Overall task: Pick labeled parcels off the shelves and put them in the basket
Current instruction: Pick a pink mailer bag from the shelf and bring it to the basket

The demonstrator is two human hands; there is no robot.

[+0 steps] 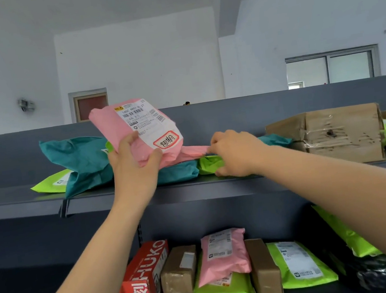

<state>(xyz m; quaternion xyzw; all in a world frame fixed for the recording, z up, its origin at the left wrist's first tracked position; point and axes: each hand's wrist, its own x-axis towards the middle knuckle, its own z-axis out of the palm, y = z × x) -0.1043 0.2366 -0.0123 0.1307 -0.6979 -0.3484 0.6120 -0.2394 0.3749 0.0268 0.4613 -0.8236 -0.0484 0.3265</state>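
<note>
Behind right hand (pixel 235 151), pink parcel (pixel 140 133) end hidden

Bare forearms lead to the left hand (pixel 133 166) and right hand (pixel 236 151).

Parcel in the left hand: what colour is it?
The parcel is pink with a white label; head view shows it.

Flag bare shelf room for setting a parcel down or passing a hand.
Upper shelf: bare left of the green mailer. Lower shelf: bare left of the red box. Crowded: teal parcel, held pink parcel and cardboard box up top; red box rightward below.
</note>
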